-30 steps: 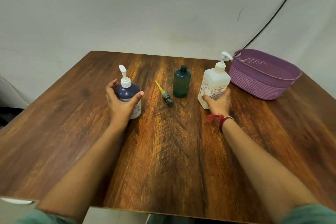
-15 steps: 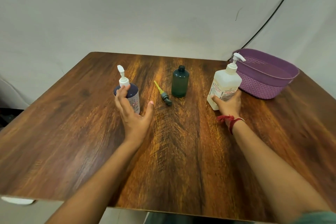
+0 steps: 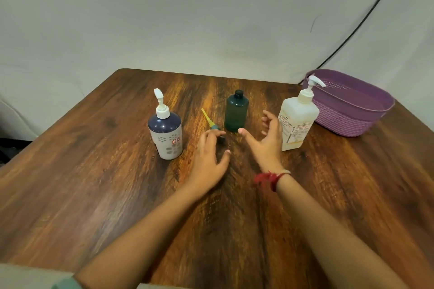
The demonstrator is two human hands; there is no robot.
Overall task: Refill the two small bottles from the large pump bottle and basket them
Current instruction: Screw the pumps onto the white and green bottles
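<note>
On the wooden table (image 3: 94, 195) stand a navy-and-white pump bottle (image 3: 166, 134) at the left, a small dark green bottle (image 3: 236, 112) without its pump in the middle, and a large white pump bottle (image 3: 297, 119) at the right. The green bottle's loose pump with its yellow tube (image 3: 210, 121) lies between the two small bottles. My left hand (image 3: 209, 159) hovers open, fingertips over the loose pump's head. My right hand (image 3: 265, 141) is open too, between the green bottle and the white bottle, touching neither that I can see.
A purple woven basket (image 3: 352, 122) sits at the table's far right corner, just behind the white bottle. A black cable (image 3: 352, 33) runs down the wall behind it. A red thread band (image 3: 267, 179) circles my right wrist.
Both hands have let go of their bottles and moved toward the middle: the left from the navy bottle to the loose pump, the right from the white bottle toward the green one.
</note>
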